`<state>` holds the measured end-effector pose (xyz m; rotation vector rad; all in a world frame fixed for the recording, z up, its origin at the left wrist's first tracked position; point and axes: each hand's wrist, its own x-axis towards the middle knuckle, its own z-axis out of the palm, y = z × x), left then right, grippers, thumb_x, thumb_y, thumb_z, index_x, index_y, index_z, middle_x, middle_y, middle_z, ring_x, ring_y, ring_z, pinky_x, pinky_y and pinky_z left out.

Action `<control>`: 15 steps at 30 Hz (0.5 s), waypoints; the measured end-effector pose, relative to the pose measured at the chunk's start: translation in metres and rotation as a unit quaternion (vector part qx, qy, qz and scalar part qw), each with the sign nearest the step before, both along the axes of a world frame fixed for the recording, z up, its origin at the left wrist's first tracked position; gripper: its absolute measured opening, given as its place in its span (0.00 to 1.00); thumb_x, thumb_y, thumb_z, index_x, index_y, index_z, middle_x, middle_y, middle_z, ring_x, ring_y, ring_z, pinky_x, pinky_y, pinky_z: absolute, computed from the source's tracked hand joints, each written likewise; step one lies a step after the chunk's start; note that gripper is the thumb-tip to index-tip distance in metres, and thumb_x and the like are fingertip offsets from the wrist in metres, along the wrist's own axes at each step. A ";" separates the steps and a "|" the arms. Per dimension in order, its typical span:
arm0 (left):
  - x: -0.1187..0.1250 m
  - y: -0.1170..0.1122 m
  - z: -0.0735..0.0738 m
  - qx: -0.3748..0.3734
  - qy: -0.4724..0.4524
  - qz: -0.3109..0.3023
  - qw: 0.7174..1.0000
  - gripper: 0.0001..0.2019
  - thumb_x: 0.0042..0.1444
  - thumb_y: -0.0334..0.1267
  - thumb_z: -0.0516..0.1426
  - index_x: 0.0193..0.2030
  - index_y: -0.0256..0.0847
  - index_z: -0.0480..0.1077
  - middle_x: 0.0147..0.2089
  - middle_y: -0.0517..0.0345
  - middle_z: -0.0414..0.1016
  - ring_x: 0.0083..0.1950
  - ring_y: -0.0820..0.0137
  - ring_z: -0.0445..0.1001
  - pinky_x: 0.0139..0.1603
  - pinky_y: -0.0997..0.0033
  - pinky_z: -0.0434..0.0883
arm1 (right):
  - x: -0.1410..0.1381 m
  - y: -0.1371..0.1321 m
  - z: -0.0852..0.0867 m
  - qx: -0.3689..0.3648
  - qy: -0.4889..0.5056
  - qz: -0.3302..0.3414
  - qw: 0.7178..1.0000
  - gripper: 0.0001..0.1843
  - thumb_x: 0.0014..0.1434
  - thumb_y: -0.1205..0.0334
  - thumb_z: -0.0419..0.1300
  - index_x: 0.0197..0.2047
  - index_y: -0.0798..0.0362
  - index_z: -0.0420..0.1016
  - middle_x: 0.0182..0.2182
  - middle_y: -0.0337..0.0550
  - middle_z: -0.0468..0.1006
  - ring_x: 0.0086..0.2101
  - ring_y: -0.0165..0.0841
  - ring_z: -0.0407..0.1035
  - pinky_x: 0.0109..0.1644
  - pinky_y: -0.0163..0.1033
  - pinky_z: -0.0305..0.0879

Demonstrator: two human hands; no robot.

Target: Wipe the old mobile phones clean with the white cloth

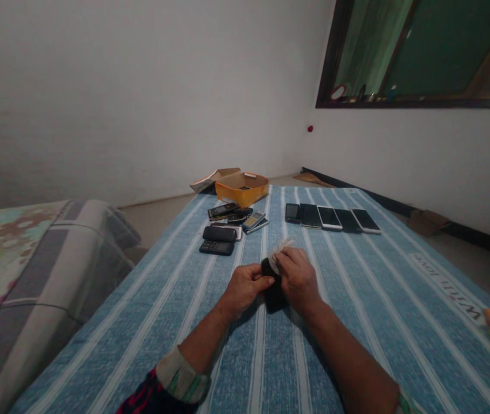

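The left hand [244, 289] is curling around a black phone [275, 295], holding it over the striped mat [266, 368], while the right hand [298, 279] is pinching a white cloth [280, 255] firmly against the phone's top. More phones [330, 218] are lying in a row nearby.

Plain white painted walls [141, 98] meet in the far corner under dim light, with a dark-framed glass window [417, 52] high on the right wall and a small red spot [310, 129] near the corner. A pale grey floor [154, 215] shows beyond a grey-and-cream padded mattress [42, 287] on the left.
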<state>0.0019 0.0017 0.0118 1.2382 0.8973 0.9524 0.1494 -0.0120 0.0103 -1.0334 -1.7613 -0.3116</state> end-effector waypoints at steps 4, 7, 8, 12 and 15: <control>0.001 -0.001 0.001 0.057 0.031 0.011 0.998 0.09 0.41 0.38 0.64 0.24 0.34 0.73 0.22 0.60 0.70 0.25 0.74 0.65 0.28 0.73 0.61 | -0.010 -0.006 0.006 0.000 -0.045 0.044 0.998 0.13 0.62 0.72 0.51 0.40 0.53 0.75 0.36 0.49 0.74 0.41 0.39 0.63 0.44 0.43 0.66; 0.001 -0.003 0.003 0.091 0.060 0.020 0.994 0.07 0.42 0.36 0.63 0.22 0.35 0.72 0.22 0.61 0.69 0.25 0.73 0.64 0.28 0.73 0.60 | -0.013 -0.008 0.009 -0.008 -0.057 0.063 0.996 0.13 0.61 0.72 0.50 0.40 0.53 0.75 0.36 0.49 0.74 0.43 0.40 0.63 0.46 0.44 0.67; 0.002 -0.003 0.003 0.095 0.066 0.023 0.993 0.07 0.42 0.36 0.63 0.21 0.35 0.71 0.21 0.62 0.68 0.25 0.74 0.63 0.27 0.73 0.60 | -0.011 -0.007 0.009 -0.015 -0.056 0.062 0.996 0.13 0.61 0.73 0.50 0.40 0.53 0.75 0.36 0.48 0.74 0.42 0.40 0.63 0.46 0.44 0.67; 0.002 -0.003 0.004 0.072 0.045 0.021 0.996 0.07 0.41 0.37 0.64 0.24 0.34 0.73 0.22 0.61 0.69 0.26 0.73 0.65 0.28 0.73 0.61 | 0.004 0.002 0.001 -0.043 -0.010 0.025 0.999 0.16 0.57 0.75 0.49 0.40 0.53 0.76 0.35 0.47 0.75 0.39 0.38 0.65 0.44 0.43 0.67; 0.002 -0.002 0.007 0.054 0.017 0.022 0.998 0.10 0.40 0.37 0.65 0.29 0.33 0.76 0.25 0.60 0.72 0.27 0.71 0.67 0.30 0.72 0.62 | 0.013 0.010 -0.009 -0.087 0.075 0.026 0.993 0.18 0.55 0.76 0.48 0.38 0.53 0.78 0.32 0.45 0.75 0.35 0.35 0.69 0.40 0.39 0.68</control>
